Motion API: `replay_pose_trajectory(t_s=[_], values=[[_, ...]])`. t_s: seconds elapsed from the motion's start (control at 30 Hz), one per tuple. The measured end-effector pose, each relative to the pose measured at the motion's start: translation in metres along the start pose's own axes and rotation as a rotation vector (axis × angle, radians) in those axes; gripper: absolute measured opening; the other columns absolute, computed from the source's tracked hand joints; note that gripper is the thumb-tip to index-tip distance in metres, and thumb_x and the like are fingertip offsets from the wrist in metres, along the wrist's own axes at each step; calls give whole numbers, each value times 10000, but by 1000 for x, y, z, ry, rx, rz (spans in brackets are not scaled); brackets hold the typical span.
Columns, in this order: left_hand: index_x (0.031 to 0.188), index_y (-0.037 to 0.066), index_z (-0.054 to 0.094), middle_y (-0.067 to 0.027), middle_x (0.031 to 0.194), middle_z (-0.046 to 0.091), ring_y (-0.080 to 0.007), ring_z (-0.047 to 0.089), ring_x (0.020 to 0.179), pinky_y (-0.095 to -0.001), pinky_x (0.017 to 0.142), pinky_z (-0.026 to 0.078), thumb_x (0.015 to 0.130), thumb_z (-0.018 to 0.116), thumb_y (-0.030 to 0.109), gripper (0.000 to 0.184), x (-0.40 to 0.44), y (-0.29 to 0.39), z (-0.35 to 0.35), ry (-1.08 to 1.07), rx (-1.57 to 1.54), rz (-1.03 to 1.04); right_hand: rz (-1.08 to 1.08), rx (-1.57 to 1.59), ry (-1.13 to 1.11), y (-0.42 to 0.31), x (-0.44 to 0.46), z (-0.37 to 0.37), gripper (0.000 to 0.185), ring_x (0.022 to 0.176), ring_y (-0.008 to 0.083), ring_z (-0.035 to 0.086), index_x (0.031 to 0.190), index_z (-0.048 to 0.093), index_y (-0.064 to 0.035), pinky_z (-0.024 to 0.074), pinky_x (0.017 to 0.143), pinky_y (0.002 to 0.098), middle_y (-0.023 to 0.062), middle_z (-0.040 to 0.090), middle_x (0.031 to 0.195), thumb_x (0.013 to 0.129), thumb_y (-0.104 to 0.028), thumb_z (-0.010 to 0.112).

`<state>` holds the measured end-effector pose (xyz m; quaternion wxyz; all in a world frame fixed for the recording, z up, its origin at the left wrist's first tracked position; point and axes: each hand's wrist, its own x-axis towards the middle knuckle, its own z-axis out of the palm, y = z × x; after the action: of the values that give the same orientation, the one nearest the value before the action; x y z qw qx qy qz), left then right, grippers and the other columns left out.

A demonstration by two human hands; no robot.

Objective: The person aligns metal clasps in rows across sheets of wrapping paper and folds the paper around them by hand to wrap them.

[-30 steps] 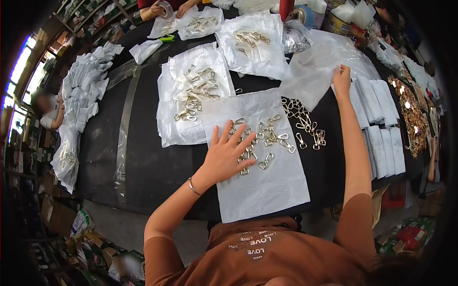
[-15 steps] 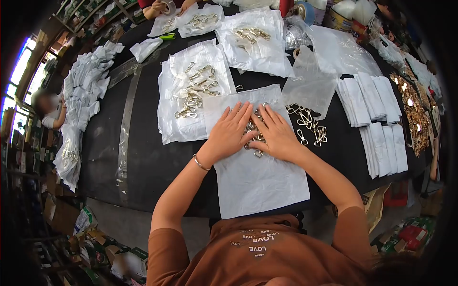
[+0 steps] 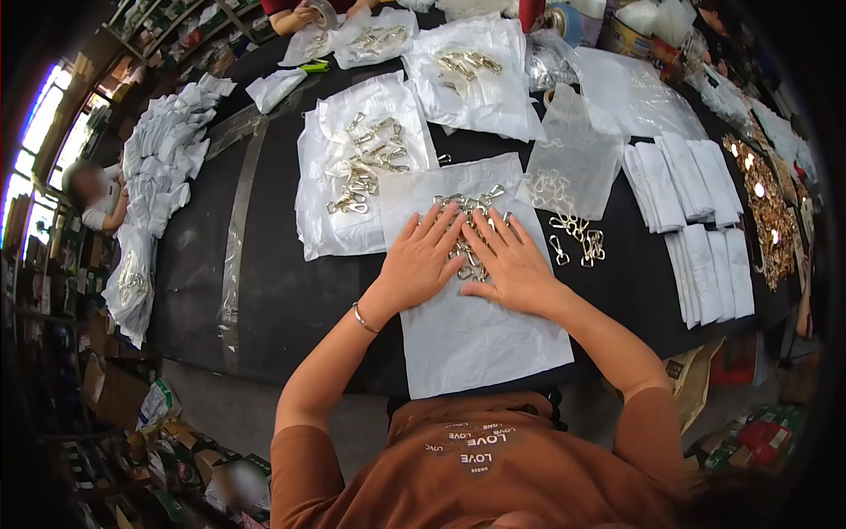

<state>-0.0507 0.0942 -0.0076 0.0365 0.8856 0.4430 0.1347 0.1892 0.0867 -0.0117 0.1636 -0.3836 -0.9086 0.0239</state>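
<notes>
Both palms lie flat over a heap of silver swivel snap hooks [image 3: 470,263] on a white plastic sheet or bag [image 3: 485,348]. My left hand [image 3: 421,257] covers the heap's left side, its fingers stretched out. On the right side rests my right hand [image 3: 513,267], fingers spread and pointing up the table. Hooks show between the hands and just beyond the fingertips; others are hidden under the fingers. To the left, more hooks lie on a stack of white sheets [image 3: 330,159]. A translucent bag [image 3: 577,145] with hooks at its mouth is to the right.
Folded white packets [image 3: 687,185] sit on the right of the black table [image 3: 194,273]. A row of white bundles [image 3: 163,159] lines the left edge. Another white sheet with hooks [image 3: 471,97] is farther back. Co-workers are at the far side and left.
Both my hands have slid slightly toward my body over the heap, and more hooks now show beyond the fingertips. The view has shifted slightly.
</notes>
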Motion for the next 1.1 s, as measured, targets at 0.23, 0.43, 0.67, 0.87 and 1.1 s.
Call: replay_pose_trajectory(t_s=[0.23,0.43,0.67,0.87,1.1], values=[[1387,74,628,-117,1436,594,-336,562,1329,-463,1127,429,964,681,228,453,-12,3,-17,284,-18,-14,29,115,22,-2,3,-14,608,1294,337,519,1459,558,-55,375,1125,441,155,522,1447,959,-376,690],[1192,98,691,-65,1038,567,-255,530,870,-405,817,472,887,736,147,313,-46,27,-17,144,-154,-168,21,208,104,-15,10,-3,303,959,250,566,1183,671,-86,449,899,370,62,577,1144,923,-229,732],[1097,78,698,-59,1025,584,-240,533,848,-354,801,482,886,749,110,219,-44,31,-15,97,-331,-150,-73,237,60,-16,-12,-13,156,881,240,567,989,633,-88,456,827,375,42,598,1035,916,-186,729],[1047,78,662,-70,1030,572,-259,538,843,-363,787,485,870,746,94,197,-26,53,-20,133,-395,-40,138,305,90,-9,-15,-22,113,814,233,557,935,616,-87,439,824,363,39,594,925,911,-140,713],[1054,68,661,-72,1028,567,-262,538,850,-363,791,486,868,751,99,209,-47,66,-14,101,-418,-89,254,366,-68,-3,-30,-40,76,802,228,562,930,628,-92,432,845,346,46,595,886,914,-116,698]])
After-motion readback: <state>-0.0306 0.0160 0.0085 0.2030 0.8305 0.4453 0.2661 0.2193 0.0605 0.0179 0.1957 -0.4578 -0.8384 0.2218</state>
